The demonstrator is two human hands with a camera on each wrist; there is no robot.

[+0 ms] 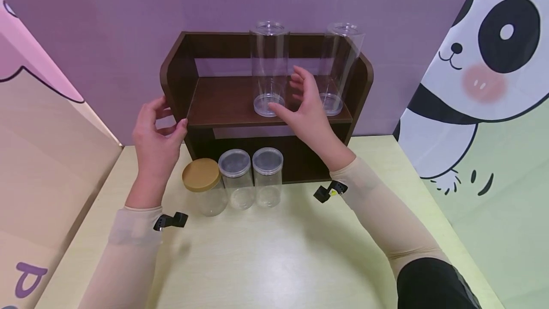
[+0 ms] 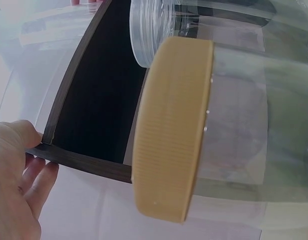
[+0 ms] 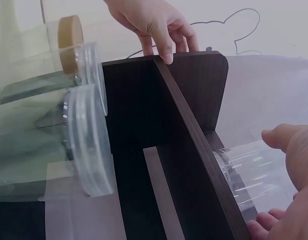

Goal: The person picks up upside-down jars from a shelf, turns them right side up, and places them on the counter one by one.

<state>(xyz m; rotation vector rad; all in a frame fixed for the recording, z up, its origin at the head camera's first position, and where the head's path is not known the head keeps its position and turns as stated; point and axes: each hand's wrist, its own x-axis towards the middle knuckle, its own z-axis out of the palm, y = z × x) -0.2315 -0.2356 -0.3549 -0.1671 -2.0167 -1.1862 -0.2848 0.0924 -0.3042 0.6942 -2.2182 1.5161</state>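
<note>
My left hand (image 1: 157, 135) grips the left side panel of a dark brown two-tier wooden shelf (image 1: 223, 99). Its thumb presses on the front edge where the middle board meets the panel, and the other fingers lie outside the panel, as the right wrist view also shows. On the middle board stand two tall clear plastic jars, a central one (image 1: 269, 56) and one at the right end (image 1: 339, 56). My right hand (image 1: 308, 108) is at the central jar's right side, thumb and fingers spread apart. Its thumb overlaps the jar's base in the head view.
Before the shelf on the pale table (image 1: 257, 261) stand a short jar with a tan lid (image 1: 201, 175) and two narrower jars with clear lids, a middle one (image 1: 234, 163) and a right one (image 1: 268, 161). A purple backdrop (image 1: 107, 37) hangs behind.
</note>
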